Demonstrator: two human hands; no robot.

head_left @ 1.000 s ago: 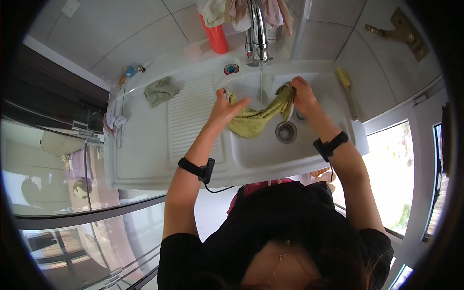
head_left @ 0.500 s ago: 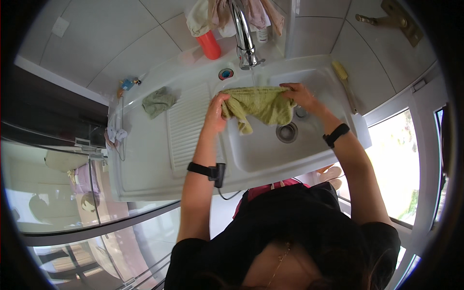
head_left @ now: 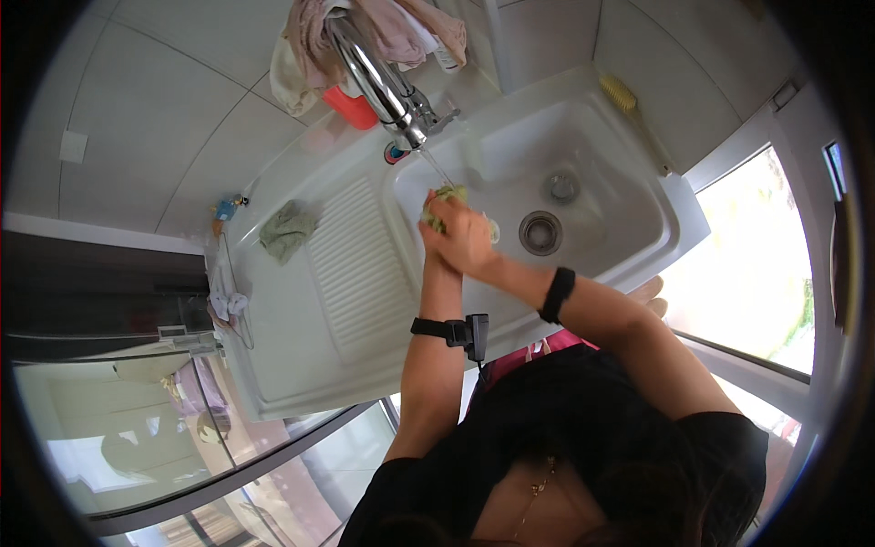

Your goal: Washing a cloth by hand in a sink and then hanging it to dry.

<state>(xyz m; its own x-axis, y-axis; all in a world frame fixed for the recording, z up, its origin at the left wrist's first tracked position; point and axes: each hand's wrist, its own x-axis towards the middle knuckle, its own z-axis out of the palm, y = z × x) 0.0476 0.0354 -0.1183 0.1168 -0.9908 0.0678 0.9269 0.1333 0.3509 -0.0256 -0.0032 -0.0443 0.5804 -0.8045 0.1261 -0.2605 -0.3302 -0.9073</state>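
A wet green cloth (head_left: 450, 193) is bunched up between my two hands, mostly hidden by the fingers. It sits under the thin stream from the chrome faucet (head_left: 387, 96), over the left side of the white sink basin (head_left: 583, 137). My right hand (head_left: 467, 239) is closed over the cloth from above. Beneath and left of it, my left hand (head_left: 432, 228) grips the same cloth, its fingers largely covered. A bit of the cloth's edge shows right of my right hand.
A grey-green cloth (head_left: 288, 232) lies beside the ribbed washboard (head_left: 355, 264). A yellow brush (head_left: 633, 118) rests on the right rim. Pink and cream cloths (head_left: 319, 46) hang behind the faucet, near a red container (head_left: 351, 108). The drain (head_left: 540, 232) is right of my hands.
The cloth was stretched wide between both hands; now it is gathered into a bunch. My right hand has come leftward onto my left. The view has turned somewhat.
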